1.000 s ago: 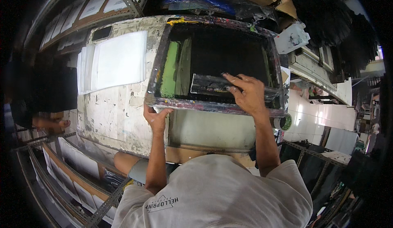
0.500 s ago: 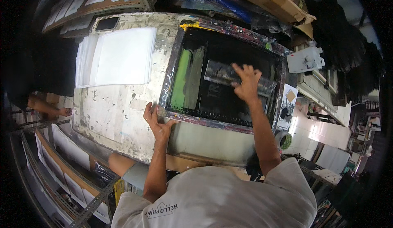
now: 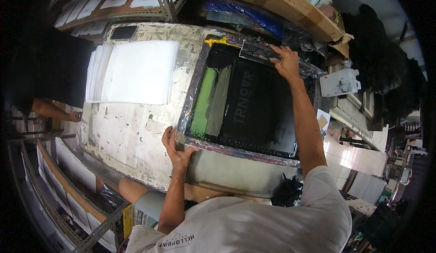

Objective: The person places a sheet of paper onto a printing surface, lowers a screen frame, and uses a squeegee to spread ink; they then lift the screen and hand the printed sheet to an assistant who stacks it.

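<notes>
A screen printing frame [image 3: 236, 151] with an ink-stained rim lies on the worktable in front of me. Its mesh is dark, with lettering faintly showing through and a green strip [image 3: 204, 100] along the left. My right hand [image 3: 287, 63] grips a long, ink-blackened squeegee [image 3: 255, 51] at the frame's far side, fingers over its top edge. The squeegee's right part is hidden behind that hand. At the frame's near left corner rests my left hand [image 3: 179, 155], its thumb along the near rim and its fingers curled at the corner.
Left of the frame, a stack of white sheets [image 3: 143, 73] lies on the paint-worn table [image 3: 129, 135]. A white plastic jug [image 3: 340, 82] stands at the right. Another person's hand [image 3: 75, 116] is by the table's left edge. Metal racks [image 3: 102, 223] border the lower left.
My right hand has pushed the squeegee away from me, from mid-mesh to the far rim, uncovering the lettering. My left hand keeps to the same corner.
</notes>
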A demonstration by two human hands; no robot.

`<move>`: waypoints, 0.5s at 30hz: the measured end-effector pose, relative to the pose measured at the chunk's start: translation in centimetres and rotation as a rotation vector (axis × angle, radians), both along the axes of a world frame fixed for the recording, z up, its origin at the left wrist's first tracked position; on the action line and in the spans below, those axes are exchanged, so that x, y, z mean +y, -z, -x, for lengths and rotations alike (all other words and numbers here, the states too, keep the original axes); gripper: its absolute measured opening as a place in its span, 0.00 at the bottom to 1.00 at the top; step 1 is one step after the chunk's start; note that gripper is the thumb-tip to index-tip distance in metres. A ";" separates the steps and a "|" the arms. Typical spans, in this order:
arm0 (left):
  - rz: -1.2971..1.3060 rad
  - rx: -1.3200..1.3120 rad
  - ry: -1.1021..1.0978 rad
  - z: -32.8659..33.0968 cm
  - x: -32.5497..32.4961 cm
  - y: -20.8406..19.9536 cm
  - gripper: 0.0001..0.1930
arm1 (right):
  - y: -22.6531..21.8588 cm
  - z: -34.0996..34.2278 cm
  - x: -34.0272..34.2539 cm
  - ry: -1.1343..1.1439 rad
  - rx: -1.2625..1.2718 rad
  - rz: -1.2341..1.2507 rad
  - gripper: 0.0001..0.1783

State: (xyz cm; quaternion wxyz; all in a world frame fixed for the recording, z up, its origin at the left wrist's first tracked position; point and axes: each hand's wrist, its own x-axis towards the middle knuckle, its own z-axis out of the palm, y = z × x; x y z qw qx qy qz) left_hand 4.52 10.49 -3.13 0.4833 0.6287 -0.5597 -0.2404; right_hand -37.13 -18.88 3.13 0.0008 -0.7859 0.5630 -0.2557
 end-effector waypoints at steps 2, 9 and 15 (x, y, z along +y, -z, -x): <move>0.033 -0.032 0.012 -0.4 0.2 0.8 0.55 | -0.3 0.0 1.0 -0.011 -0.005 -0.037 0.30; -0.092 0.368 -0.034 0.3 0.4 1.0 0.49 | -0.8 -4.1 11.2 0.087 0.113 0.004 0.26; -0.037 0.435 -0.040 1.6 -0.4 -3.9 0.46 | -7.0 -8.1 24.2 0.055 0.014 -0.158 0.27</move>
